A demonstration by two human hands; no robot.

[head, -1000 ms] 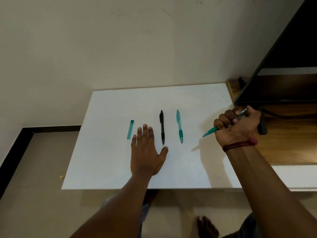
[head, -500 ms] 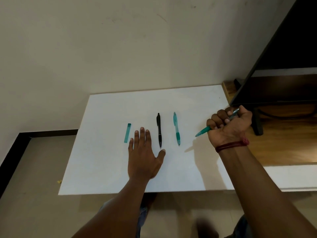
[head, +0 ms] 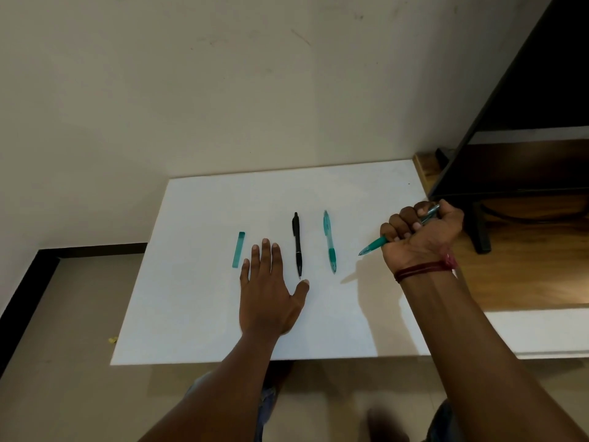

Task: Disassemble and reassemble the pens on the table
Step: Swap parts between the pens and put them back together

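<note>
No text, label, brand, number or sign can be read anywhere here.

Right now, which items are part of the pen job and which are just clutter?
Job: black pen; teal pen on the table; teal pen in right hand; teal cap; left hand flat.
Clutter: dark stand; yellow scrap.

We look down on a white table (head: 197, 314) pushed against a plain cream wall (head: 223, 90) marked with a few faint scuffs. Beige floor (head: 63, 314) runs to the left and near us, edged by a dark skirting strip (head: 28, 288). At the right stands dark furniture (head: 526, 122) over a wooden surface (head: 526, 266). Soft light falls evenly.
</note>
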